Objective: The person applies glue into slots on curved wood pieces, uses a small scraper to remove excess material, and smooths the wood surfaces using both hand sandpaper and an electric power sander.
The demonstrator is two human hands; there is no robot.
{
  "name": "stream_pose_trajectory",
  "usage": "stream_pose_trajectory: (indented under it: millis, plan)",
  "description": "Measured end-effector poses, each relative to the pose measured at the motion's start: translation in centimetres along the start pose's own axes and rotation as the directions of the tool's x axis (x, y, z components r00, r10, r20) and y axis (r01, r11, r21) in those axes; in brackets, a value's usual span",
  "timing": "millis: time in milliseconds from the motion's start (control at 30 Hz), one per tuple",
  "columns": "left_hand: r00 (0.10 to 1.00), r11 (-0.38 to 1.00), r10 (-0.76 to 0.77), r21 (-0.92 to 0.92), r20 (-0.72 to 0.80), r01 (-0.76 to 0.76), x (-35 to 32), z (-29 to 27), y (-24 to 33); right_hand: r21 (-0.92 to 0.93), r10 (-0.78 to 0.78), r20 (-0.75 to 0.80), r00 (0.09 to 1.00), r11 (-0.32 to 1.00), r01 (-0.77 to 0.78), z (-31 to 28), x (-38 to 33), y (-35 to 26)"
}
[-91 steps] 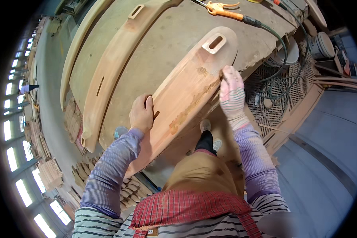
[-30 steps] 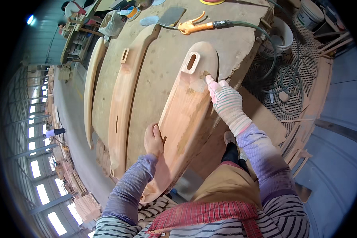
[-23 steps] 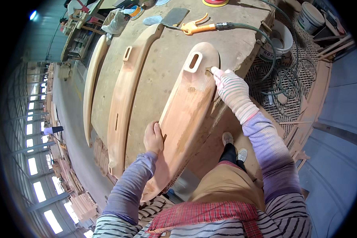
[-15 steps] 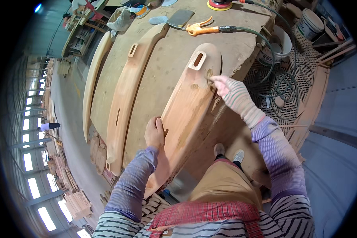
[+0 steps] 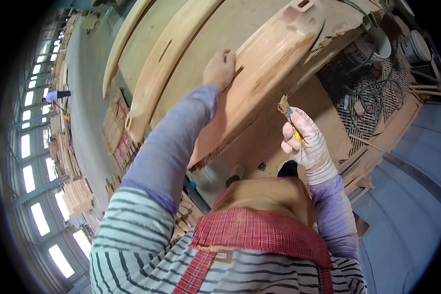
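Note:
A long rounded wooden board (image 5: 274, 68) with a slot near its far end lies slanted on the dusty workbench (image 5: 230, 34). My left hand (image 5: 219, 68), bare, rests on the board's left edge and holds it down. My right hand (image 5: 306, 142), in a striped knit glove, is lifted off the board near my chest and grips a small putty knife (image 5: 285, 109) with a yellow handle and filler on its blade.
Two more long wooden boards (image 5: 171, 63) lie on the bench to the left. Buckets (image 5: 372, 46) and hoses sit on a metal grate (image 5: 372, 98) at the right. Stacks of wood pieces (image 5: 78, 196) stand on the floor at the left.
My right hand has come off the board's slotted end and drawn back toward my body with the putty knife. My left hand stays on the board. The view has shifted down and closer.

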State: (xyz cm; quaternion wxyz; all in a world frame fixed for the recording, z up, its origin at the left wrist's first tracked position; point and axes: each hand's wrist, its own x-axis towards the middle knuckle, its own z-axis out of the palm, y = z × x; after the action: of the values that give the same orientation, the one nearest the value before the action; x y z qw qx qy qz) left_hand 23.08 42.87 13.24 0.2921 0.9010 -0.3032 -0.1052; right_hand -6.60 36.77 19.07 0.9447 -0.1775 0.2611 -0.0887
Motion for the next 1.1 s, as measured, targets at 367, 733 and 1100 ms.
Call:
stream_pose_trajectory:
  millis: [367,733,1100]
  plan:
    - [0.998,0.947,-0.047,-0.319,-0.039,0.032,-13.1,-19.0,-18.9,-0.182,0.023,-0.039,0.999,0.983,-0.03,9.6,-2.0,19.6]
    - [0.958,0.957,0.282,-0.077,0.043,-0.278,-26.0,-19.2,-21.8,-0.394,0.015,-0.228,0.974,0.913,-0.106,13.7,3.2,24.7]
    - [0.965,0.965,0.259,-0.032,-0.042,-0.26,-26.2,-18.1,-22.2,-0.676,-0.315,0.269,0.91,-0.735,-0.054,14.3,4.8,27.5]
